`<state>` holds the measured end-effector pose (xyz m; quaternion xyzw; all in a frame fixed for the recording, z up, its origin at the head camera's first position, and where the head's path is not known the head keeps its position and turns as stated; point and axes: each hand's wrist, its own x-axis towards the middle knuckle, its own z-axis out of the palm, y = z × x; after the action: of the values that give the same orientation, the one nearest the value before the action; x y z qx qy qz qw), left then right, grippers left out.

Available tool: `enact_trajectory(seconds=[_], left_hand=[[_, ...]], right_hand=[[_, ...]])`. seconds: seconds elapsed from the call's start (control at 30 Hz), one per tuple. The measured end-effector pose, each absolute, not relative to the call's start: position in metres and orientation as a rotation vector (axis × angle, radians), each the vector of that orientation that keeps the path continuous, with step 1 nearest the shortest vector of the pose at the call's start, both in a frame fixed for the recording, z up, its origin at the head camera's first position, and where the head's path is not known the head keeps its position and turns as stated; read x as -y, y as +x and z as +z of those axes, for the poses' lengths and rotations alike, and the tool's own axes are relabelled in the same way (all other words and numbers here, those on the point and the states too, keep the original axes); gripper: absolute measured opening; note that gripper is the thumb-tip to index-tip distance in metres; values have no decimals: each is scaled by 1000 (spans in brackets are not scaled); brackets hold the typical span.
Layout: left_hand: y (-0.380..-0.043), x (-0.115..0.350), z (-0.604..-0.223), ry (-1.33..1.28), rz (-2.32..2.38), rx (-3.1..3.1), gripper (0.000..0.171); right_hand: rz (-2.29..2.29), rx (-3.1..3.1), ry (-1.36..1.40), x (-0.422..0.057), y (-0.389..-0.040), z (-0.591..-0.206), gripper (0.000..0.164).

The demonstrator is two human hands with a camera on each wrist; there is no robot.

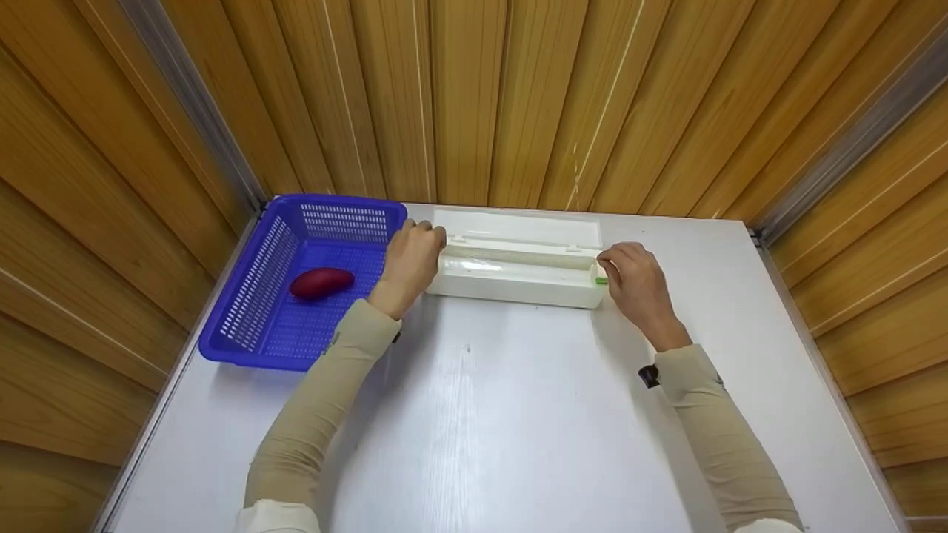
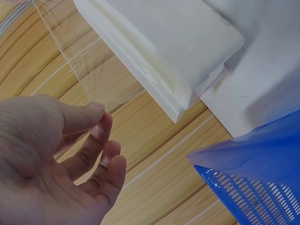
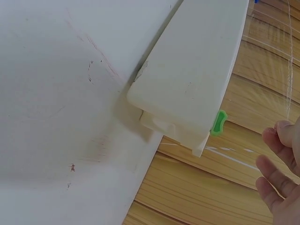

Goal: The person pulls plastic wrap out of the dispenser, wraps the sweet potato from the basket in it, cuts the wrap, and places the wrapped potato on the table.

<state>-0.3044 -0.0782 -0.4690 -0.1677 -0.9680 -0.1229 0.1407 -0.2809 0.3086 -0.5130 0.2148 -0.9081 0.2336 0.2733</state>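
Note:
A white cling film dispenser (image 1: 518, 291) lies lengthwise at the back of the table, its lid (image 1: 518, 224) raised behind it. Clear cling film (image 2: 93, 61) stretches from the dispenser to both hands. At the left end, my left hand (image 1: 411, 263) pinches one corner of the film between thumb and index finger, the other fingers loosely bent. My right hand (image 1: 638, 285) pinches the film's opposite corner beyond the right end, close to a green slider (image 3: 218, 123). In both wrist views the hands stand apart from the dispenser's body.
To the left sits a blue plastic basket (image 1: 274, 361) with slotted sides. Inside it lies a dark red, oblong thing (image 1: 321, 283) resembling a sweet potato. Wood-patterned walls (image 1: 474, 104) close off the back and sides of the white table (image 1: 474, 429).

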Motion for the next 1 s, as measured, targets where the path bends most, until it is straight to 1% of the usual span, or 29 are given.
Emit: enact_trajectory(seconds=[0.2,0.57,0.7,1.0], left_hand=[[-304,79,-466,-500,-351,2781,11],[-301,80,-461,-503,-353,2754,11],[-301,81,-461,-508,-339,2738,10],[-301,82,-461,-526,-304,2713,10]], right_hand=[[627,2445,580,-308,-280,-509,4],[624,2441,588,-308,-279,-504,6],[597,2425,599,-309,-279,-503,3],[556,2397,603,-308,-278,-501,5]])
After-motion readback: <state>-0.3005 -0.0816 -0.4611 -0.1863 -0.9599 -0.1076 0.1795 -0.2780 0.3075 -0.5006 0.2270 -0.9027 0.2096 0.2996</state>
